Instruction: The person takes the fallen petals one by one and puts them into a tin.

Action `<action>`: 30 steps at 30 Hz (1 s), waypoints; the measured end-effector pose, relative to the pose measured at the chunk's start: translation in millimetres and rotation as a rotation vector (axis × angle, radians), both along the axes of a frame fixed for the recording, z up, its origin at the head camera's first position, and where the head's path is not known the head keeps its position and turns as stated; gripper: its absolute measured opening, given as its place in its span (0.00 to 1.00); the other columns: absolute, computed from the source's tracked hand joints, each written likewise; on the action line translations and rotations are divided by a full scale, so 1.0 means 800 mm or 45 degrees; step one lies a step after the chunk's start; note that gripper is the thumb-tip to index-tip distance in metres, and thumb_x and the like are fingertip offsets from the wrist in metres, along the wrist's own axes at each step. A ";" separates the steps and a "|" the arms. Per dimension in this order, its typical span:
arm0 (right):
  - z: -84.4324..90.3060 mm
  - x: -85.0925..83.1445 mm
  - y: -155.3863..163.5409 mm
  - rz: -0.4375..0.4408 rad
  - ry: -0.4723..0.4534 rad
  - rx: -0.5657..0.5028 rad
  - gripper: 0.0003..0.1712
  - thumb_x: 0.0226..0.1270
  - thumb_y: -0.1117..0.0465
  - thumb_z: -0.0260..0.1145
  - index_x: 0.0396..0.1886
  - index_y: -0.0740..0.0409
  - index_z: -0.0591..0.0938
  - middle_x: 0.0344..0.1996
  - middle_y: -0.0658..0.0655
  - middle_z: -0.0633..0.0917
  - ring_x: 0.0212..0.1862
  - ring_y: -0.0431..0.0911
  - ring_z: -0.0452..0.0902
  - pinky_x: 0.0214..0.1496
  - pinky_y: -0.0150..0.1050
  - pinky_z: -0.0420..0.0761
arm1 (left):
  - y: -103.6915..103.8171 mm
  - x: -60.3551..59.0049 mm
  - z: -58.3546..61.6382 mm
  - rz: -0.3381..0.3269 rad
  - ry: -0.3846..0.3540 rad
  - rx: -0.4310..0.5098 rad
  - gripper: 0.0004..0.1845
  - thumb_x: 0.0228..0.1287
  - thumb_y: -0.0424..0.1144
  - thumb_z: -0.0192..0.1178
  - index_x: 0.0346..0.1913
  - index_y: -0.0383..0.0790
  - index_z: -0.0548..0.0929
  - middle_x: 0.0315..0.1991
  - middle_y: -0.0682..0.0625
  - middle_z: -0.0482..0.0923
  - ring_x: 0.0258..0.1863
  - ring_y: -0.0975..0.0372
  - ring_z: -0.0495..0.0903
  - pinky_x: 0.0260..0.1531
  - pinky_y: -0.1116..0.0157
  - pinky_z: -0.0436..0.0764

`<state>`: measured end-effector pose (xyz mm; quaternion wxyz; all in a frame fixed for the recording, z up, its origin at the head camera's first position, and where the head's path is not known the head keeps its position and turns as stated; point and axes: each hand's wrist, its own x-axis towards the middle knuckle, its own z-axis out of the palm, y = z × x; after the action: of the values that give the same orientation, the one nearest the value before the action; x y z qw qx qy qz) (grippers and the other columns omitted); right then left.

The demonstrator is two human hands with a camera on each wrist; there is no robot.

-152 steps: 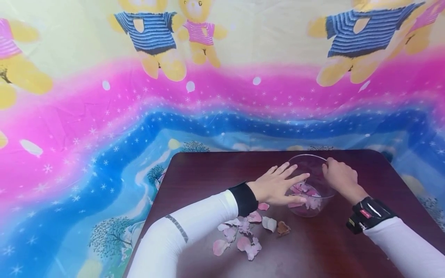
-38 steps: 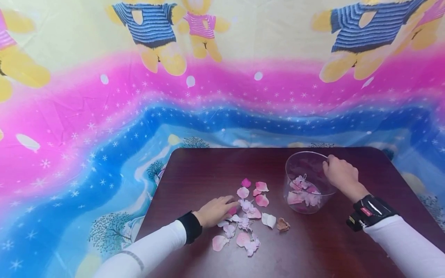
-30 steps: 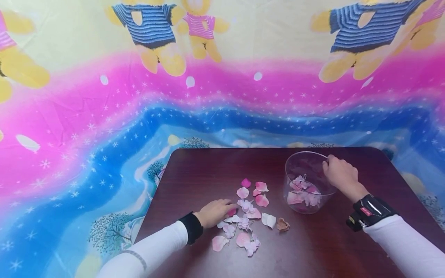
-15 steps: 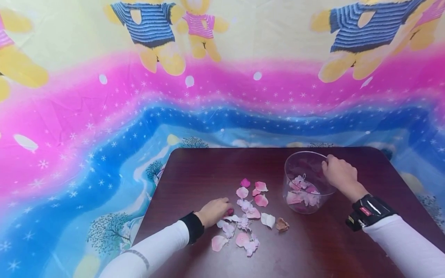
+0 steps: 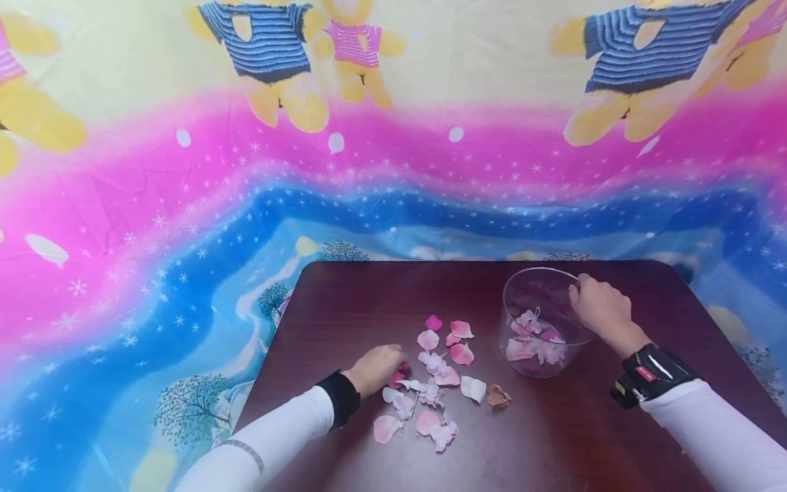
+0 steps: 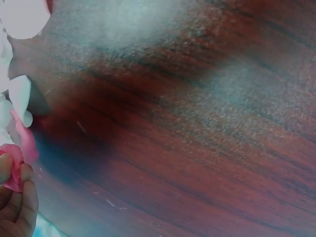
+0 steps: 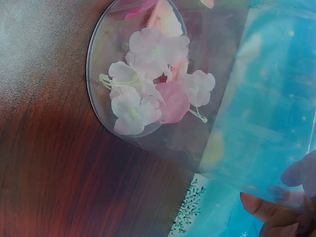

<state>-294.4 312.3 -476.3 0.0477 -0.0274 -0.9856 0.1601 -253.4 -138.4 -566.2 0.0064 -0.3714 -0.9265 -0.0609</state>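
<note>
The petal [image 5: 396, 375] lies at the left edge of the scatter on the table [image 5: 369, 301], pinched in the left hand [image 5: 376, 370]; it looks feather-light, limp and easily creased, best taken by its edge with fingertips; other petals [image 5: 430, 403] lie just beside; the right hand [image 5: 599, 307] grips the rim of the clear cup [image 5: 535, 324], likely light and tippy.
</note>
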 end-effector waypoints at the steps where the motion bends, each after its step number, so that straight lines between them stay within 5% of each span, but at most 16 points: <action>1: 0.000 0.000 0.000 -0.001 0.000 0.001 0.19 0.77 0.54 0.49 0.43 0.67 0.76 0.31 0.72 0.82 0.35 0.69 0.80 0.24 0.55 0.71 | 0.000 -0.001 0.001 0.005 0.000 0.015 0.07 0.59 0.30 0.69 0.35 0.46 0.88 0.31 0.55 0.82 0.36 0.64 0.84 0.40 0.68 0.84; 15: -0.001 -0.001 -0.001 -0.001 -0.011 0.009 0.19 0.77 0.53 0.49 0.43 0.67 0.75 0.31 0.72 0.82 0.34 0.68 0.80 0.24 0.55 0.72 | -0.002 -0.003 0.035 0.100 -0.015 0.185 0.08 0.64 0.30 0.68 0.44 0.43 0.90 0.35 0.50 0.85 0.39 0.63 0.86 0.46 0.68 0.86; 30: -0.001 0.000 0.001 0.001 -0.010 0.012 0.19 0.77 0.53 0.49 0.42 0.67 0.75 0.27 0.69 0.81 0.32 0.66 0.79 0.23 0.54 0.72 | 0.001 0.008 0.080 -0.002 0.097 0.271 0.12 0.63 0.26 0.66 0.47 0.41 0.89 0.38 0.50 0.85 0.41 0.64 0.85 0.47 0.68 0.85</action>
<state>-294.5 313.4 -476.9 0.0438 -0.0274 -0.9865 0.1556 -247.1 -137.8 -502.5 0.0810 -0.3714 -0.9135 -0.1450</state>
